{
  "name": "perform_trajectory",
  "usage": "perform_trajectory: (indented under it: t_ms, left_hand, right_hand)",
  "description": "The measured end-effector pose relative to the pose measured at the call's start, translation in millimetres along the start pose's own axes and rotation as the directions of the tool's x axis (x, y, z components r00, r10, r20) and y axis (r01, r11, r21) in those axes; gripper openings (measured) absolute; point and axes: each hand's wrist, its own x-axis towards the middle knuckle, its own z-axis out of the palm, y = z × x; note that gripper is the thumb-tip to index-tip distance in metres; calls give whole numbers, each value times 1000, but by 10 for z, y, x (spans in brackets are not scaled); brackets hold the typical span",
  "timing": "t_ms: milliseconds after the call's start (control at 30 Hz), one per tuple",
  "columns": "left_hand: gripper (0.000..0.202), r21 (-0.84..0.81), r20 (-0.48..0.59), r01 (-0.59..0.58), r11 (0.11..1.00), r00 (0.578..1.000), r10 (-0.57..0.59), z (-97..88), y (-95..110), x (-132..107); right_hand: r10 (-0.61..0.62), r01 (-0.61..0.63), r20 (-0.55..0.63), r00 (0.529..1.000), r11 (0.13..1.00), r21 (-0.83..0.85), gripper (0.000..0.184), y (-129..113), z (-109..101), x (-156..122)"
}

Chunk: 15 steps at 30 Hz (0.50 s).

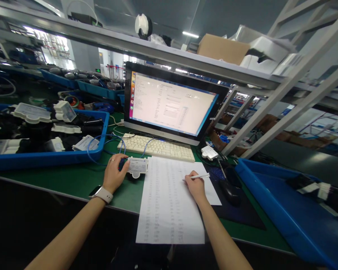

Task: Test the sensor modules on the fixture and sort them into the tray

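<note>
My left hand [115,172] grips the left end of a small white labelled device [138,166] lying on the green bench mat, with a blue cable running off it. My right hand [195,185] pinches a white pen [198,176] with its tip over a long printed sheet [169,210] full of rows of figures. The sheet hangs over the bench's front edge. A watch sits on my left wrist.
A monitor [171,107] and a cream keyboard [157,147] stand behind the sheet. A black mouse [230,191] rests on a dark pad at right. Blue trays sit at left [47,157] with several white parts and at right [270,198]. A metal shelf frame [287,86] rises overhead.
</note>
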Motion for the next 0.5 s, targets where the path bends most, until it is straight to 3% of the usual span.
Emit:
perform_trajectory:
  t_ms: [500]
  left_hand:
    - [30, -8, 1, 20, 1000, 1000, -20, -3, 19, 2]
  right_hand:
    - [-30, 30, -21, 999, 999, -27, 20, -36, -22, -10]
